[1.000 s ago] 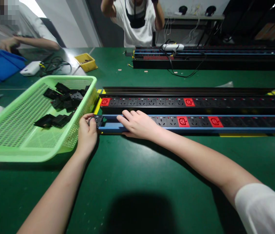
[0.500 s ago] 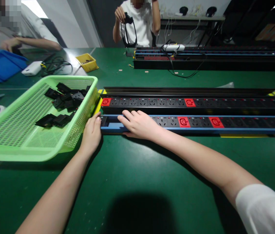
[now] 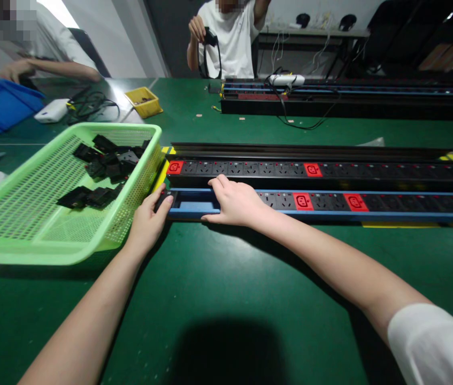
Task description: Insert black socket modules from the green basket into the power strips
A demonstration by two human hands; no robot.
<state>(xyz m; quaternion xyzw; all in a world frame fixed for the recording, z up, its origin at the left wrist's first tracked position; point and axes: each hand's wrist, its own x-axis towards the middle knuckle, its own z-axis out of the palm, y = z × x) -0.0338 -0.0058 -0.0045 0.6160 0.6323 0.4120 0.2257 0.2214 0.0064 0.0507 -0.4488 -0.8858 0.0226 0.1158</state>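
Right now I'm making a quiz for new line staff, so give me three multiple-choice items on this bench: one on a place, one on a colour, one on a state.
1. Where does the left hand rest?
A. Inside the green basket
B. At the open end of the blue-edged strip
C. On the yellow bin

2. What colour are the few odd sockets among the black ones in the blue-edged strip?
A. Red
B. White
C. Yellow

3. How is the stretch of strip between the two hands?
A. Filled with sockets
B. Covered by a lid
C. An empty channel

Answers:
1 B: the fingertips touch the strip's end, beside the green basket.
2 A: two red sockets show to the right of the right hand.
3 C: the bare blue channel shows no sockets.
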